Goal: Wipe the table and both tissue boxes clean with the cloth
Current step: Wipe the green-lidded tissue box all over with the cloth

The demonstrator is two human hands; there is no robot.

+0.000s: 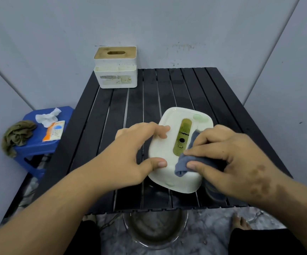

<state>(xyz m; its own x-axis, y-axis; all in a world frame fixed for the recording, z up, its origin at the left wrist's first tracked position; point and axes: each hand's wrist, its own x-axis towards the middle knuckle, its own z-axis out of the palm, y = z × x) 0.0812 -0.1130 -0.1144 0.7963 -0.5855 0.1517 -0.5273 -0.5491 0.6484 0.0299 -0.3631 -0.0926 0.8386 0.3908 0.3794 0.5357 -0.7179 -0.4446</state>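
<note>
Now, rounded glossy tissue box in left hand; right hand around soft cloth.

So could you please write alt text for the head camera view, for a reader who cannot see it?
The right hand wipes a rounded white tissue box with a blue-grey cloth while the left hand steadies it on a black slatted table. A second, square tissue box stands at the far left corner.

Both forearms are bare, no sleeves or jewellery; black trousers cover the legs, and the foot beside them is bare.
</note>
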